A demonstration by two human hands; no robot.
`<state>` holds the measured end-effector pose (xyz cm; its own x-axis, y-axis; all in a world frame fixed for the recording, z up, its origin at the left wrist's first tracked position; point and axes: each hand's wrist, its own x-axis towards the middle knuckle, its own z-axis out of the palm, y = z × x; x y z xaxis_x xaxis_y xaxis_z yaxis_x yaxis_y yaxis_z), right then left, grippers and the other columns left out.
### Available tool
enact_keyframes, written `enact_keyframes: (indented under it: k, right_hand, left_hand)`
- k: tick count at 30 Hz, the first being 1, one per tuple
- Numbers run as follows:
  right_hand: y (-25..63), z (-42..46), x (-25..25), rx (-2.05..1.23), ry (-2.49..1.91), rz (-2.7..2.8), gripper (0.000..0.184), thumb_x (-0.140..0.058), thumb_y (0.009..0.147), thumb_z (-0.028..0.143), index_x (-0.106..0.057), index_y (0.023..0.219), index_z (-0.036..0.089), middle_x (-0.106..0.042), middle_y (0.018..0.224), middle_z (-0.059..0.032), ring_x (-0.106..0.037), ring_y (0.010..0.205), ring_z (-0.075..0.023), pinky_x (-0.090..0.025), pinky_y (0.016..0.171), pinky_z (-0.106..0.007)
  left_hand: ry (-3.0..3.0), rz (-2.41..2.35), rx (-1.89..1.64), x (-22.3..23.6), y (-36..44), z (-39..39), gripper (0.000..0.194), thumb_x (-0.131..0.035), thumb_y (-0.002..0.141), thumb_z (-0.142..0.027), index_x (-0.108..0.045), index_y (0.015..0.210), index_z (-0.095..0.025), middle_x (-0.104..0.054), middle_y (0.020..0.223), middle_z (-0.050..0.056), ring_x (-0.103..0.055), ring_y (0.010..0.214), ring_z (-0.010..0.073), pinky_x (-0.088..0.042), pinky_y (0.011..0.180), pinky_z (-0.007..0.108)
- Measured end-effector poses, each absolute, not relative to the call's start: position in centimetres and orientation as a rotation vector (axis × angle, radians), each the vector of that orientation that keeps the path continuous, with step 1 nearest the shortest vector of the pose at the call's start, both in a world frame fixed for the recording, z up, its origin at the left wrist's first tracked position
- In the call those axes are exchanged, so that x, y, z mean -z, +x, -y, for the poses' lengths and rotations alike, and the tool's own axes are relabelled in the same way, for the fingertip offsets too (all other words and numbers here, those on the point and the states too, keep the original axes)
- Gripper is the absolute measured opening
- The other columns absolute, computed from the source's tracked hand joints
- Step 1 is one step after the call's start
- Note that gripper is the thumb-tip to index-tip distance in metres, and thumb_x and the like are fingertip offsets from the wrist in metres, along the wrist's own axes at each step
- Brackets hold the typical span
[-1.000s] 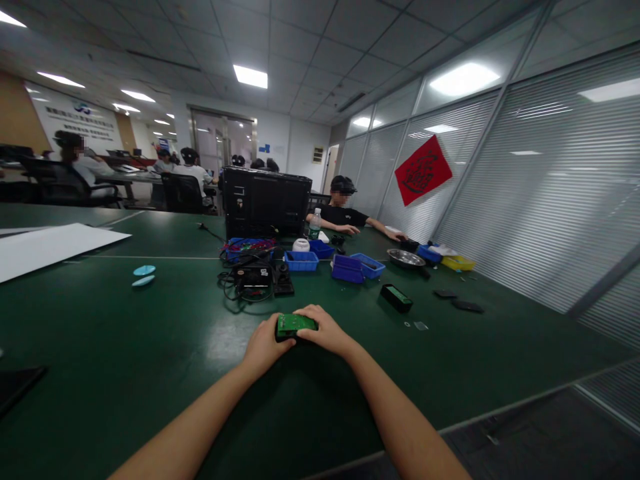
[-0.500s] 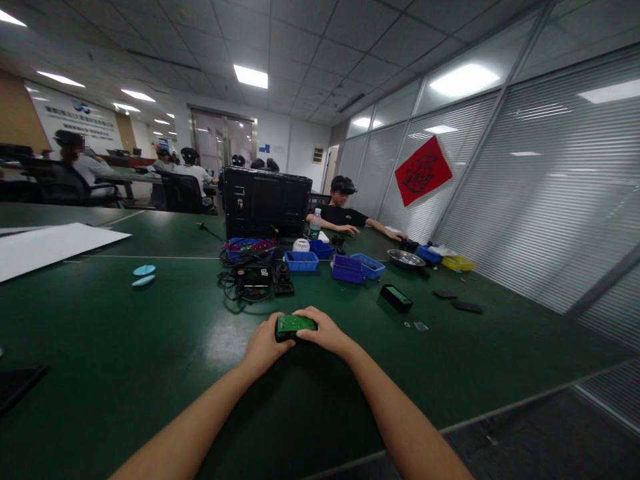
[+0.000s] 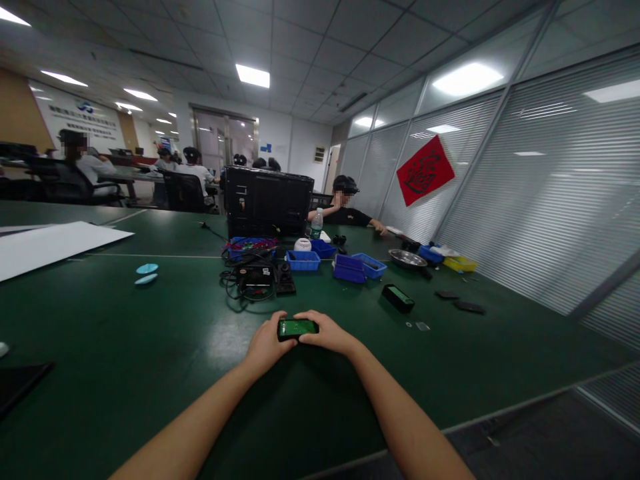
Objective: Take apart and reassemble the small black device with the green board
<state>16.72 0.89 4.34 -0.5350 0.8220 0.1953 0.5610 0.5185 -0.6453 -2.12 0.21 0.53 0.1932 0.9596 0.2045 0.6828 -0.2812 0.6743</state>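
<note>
My left hand [image 3: 266, 341] is closed round the left end of a black plastic case with a green circuit board [image 3: 296, 327] in its top. My right hand [image 3: 329, 332] grips the right end of the same case, its thumb along the near edge. The fingers on the far side are partly hidden. The case is held low at the green table, and I cannot tell whether it touches the surface. A similar black case with a green board [image 3: 398, 298] lies to the right, beside a small ring [image 3: 409, 325] and a clear piece [image 3: 423, 327].
Beyond my hands are a black adapter with cables [image 3: 256, 275], blue bins [image 3: 303, 261], a ball [image 3: 303, 245], a bottle [image 3: 317, 224] and a large black panel [image 3: 269, 203]. A metal bowl [image 3: 407, 259] stands right. A co-worker [image 3: 345, 213] sits across the table.
The green board now sits lower in the black case, where before it stood up more. Both hands stay on the case. The co-worker has raised one hand towards the head.
</note>
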Motion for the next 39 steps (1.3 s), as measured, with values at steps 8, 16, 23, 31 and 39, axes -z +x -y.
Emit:
enact_keyframes:
  k: [8, 16, 23, 31, 39]
  right_hand:
    - [16.2, -1.2, -3.2, -0.441, -1.41, 2.17, 0.042, -0.066, 0.065, 0.031, -0.057, 0.105, 0.02, -0.059, 0.103, -0.0057, -0.054, 0.094, -0.0201, -0.04, 0.083, -0.031]
    - [18.5, -2.8, -2.8, -0.126, -1.973, 1.788, 0.04, -0.056, 0.071, 0.045, -0.055, 0.1, 0.017, -0.06, 0.097, -0.0118, -0.055, 0.091, -0.0242, -0.041, 0.069, -0.031]
    - [19.1, -2.9, -3.7, -0.211, -2.122, 1.782, 0.033, -0.037, 0.083, 0.042, -0.056, 0.091, 0.016, -0.062, 0.09, -0.0137, -0.058, 0.081, -0.024, -0.039, 0.061, -0.031]
    - [15.5, -1.2, -2.9, -0.072, -1.903, 1.964, 0.029, -0.057, 0.07, 0.028, -0.045, 0.096, 0.019, -0.056, 0.096, -0.0098, -0.054, 0.086, -0.0213, -0.039, 0.069, -0.03]
    - [16.3, -0.8, -3.9, -0.144, -1.996, 2.117, 0.063, -0.054, 0.07, 0.035, -0.032, 0.126, 0.02, -0.056, 0.108, -0.0104, -0.053, 0.096, -0.0243, -0.04, 0.072, -0.032]
  left_hand:
    - [1.982, -1.621, -1.012, 0.2, -2.2, -0.8, 0.053, -0.06, 0.067, -0.024, -0.042, 0.117, -0.019, -0.054, 0.113, 0.007, -0.051, 0.105, 0.0208, -0.038, 0.09, 0.033]
    - [1.991, -1.629, -1.015, 0.7, -2.5, -1.1, 0.047, -0.055, 0.071, -0.027, -0.043, 0.116, -0.019, -0.054, 0.109, 0.006, -0.051, 0.103, 0.0193, -0.04, 0.087, 0.031]
    - [2.007, -1.629, -1.008, 0.8, -2.5, -1.1, 0.048, -0.055, 0.071, -0.026, -0.043, 0.117, -0.018, -0.054, 0.107, 0.006, -0.053, 0.099, 0.0184, -0.04, 0.086, 0.031]
    - [2.012, -1.609, -1.011, 0.8, -2.5, -1.0, 0.048, -0.055, 0.07, -0.025, -0.044, 0.116, -0.018, -0.055, 0.106, 0.006, -0.052, 0.101, 0.0186, -0.039, 0.087, 0.031]
    - [2.014, -1.617, -0.989, 0.6, -2.5, -1.1, 0.047, -0.056, 0.07, -0.023, -0.044, 0.116, -0.018, -0.056, 0.107, 0.006, -0.053, 0.101, 0.0182, -0.039, 0.088, 0.031]
